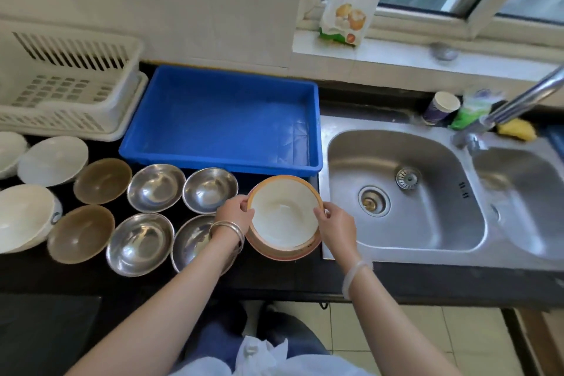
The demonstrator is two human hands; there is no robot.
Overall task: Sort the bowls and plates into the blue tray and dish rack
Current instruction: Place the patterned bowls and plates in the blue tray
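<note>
An orange-rimmed white bowl sits on top of a matching bowl on the dark counter, just in front of the blue tray. My left hand grips its left rim and my right hand grips its right rim. The blue tray holds nothing. Behind and to the left stands the white dish rack, with nothing visible in it. Left of my hands lie several steel bowls, two brown bowls and several white bowls. My left forearm covers part of the nearest steel bowl.
A steel double sink with a tap lies right of the bowls. A cup, a green packet and a yellow sponge stand behind it. A food packet leans on the window sill. The counter's front edge is near my body.
</note>
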